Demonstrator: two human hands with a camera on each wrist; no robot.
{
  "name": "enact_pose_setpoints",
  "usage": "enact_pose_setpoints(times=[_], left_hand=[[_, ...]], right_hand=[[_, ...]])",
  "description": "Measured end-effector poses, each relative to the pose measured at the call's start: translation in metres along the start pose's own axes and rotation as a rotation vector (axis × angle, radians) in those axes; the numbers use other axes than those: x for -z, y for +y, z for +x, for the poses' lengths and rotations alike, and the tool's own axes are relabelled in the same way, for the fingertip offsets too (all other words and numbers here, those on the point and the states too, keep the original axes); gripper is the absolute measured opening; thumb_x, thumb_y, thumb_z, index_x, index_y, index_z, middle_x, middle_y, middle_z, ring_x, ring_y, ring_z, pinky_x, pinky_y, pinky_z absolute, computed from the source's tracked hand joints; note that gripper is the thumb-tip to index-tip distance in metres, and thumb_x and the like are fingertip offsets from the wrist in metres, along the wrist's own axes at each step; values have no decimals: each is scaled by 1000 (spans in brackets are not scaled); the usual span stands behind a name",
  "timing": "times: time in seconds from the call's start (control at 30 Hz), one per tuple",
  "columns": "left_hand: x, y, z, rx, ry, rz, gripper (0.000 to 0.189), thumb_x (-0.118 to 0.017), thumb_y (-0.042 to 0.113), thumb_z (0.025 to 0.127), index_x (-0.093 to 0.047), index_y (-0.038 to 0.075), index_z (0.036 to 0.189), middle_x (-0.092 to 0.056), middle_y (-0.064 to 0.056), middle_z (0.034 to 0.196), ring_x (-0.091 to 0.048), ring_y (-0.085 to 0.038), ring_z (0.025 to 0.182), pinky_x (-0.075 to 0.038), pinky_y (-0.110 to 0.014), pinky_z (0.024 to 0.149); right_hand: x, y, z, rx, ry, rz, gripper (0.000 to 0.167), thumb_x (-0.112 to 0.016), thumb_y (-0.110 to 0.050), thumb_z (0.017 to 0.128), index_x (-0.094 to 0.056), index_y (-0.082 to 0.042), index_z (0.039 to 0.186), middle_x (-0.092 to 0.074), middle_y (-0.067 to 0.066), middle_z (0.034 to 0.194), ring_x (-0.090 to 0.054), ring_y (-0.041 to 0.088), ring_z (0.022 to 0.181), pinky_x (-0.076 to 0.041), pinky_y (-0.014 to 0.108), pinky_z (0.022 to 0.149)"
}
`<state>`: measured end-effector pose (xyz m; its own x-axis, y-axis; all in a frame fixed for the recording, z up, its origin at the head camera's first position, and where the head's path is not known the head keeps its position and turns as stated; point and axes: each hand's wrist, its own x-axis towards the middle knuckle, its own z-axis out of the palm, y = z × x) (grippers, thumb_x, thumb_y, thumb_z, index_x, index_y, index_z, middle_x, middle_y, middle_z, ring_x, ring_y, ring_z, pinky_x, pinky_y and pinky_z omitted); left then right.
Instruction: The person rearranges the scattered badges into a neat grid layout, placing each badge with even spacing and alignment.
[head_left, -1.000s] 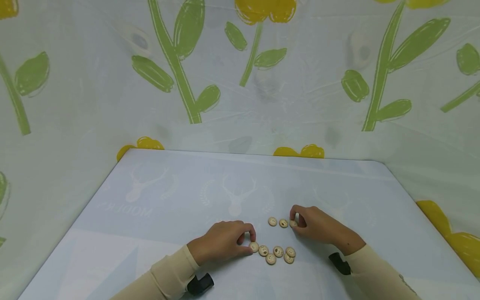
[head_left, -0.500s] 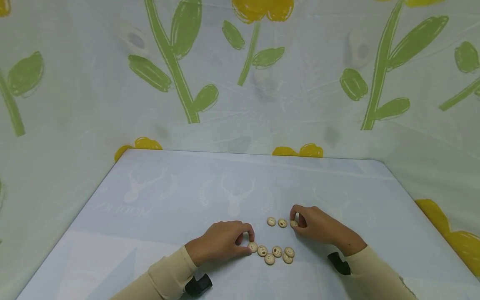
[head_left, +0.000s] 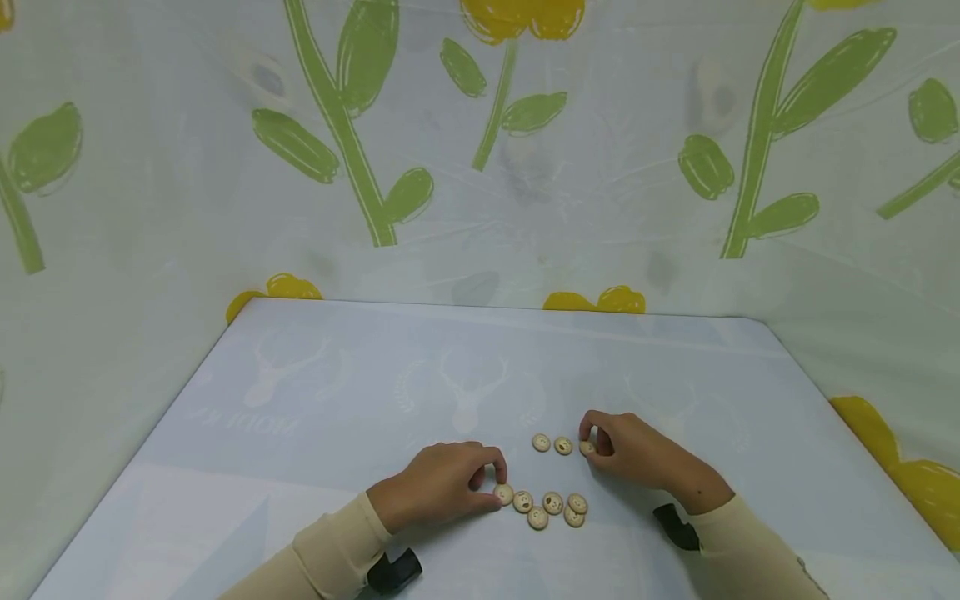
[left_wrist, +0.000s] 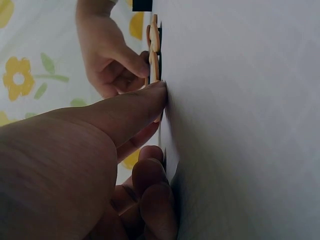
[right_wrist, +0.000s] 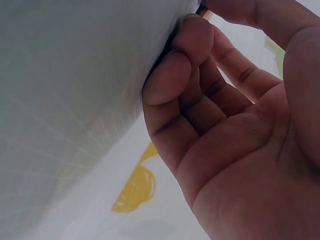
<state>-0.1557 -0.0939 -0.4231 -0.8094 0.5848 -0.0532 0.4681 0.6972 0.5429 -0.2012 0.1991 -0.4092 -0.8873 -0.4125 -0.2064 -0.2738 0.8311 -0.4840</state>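
Observation:
Several round wooden buttons lie on the pale table. In the head view my left hand (head_left: 442, 486) pinches the leftmost button (head_left: 504, 494) of the near group between thumb and a finger. Right beside it is a button (head_left: 522, 501) with dark marks, then others, including an upper button (head_left: 577, 503) that overlaps a lower button (head_left: 574, 517). Farther back, my right hand (head_left: 637, 450) pinches the right-end button (head_left: 587, 447) of a short row, a small gap from a middle button (head_left: 563, 446). In the right wrist view, the curled fingers (right_wrist: 172, 75) mostly hide that button.
A pale table (head_left: 360, 358) with faint deer-head prints spreads around the buttons. Behind it hangs a white cloth (head_left: 600, 208) with green stems and yellow flowers. Black wrist cameras, such as the left one (head_left: 395, 572), sit low under both sleeves.
The button in my right hand has slid slightly right, widening its gap to the row. My left hand keeps its pinch on its button. The whole head view has drifted a little.

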Motion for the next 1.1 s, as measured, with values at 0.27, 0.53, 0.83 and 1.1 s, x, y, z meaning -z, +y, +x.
enact_pose_setpoints(times=[0.27,0.53,0.83,1.1], left_hand=[[2,2,0,9,1,-10,21,-79,33,85,-64,30,98,-50,13,73,-44,-1,62,-35,-23,59],[0,1,0,-19,15,-1,20,-79,33,85,-64,29,98,-49,13,73,-43,-1,63,-35,-23,59],[-1,0,1,-38,29,-1,21,-80,32,84,-64,29,98,-50,12,73,-43,0,63,-35,-23,59],[-2,0,1,-28,24,0,21,-80,32,84,-64,30,97,-50,13,73,-43,0,62,-36,-24,60]], right_hand=[[0,2,0,24,2,4,16,-71,-11,91,-61,-16,102,-53,-3,71,-50,10,65,-43,23,56],[0,6,-2,62,3,16,18,-71,-11,90,-61,-16,103,-54,-4,72,-50,8,64,-44,23,57],[4,8,-3,91,-12,18,20,-71,-13,91,-60,-17,108,-55,-5,75,-51,8,67,-46,22,59],[5,0,-7,130,-23,59,17,-71,-13,92,-62,-16,105,-54,-6,71,-50,6,63,-44,21,56]])
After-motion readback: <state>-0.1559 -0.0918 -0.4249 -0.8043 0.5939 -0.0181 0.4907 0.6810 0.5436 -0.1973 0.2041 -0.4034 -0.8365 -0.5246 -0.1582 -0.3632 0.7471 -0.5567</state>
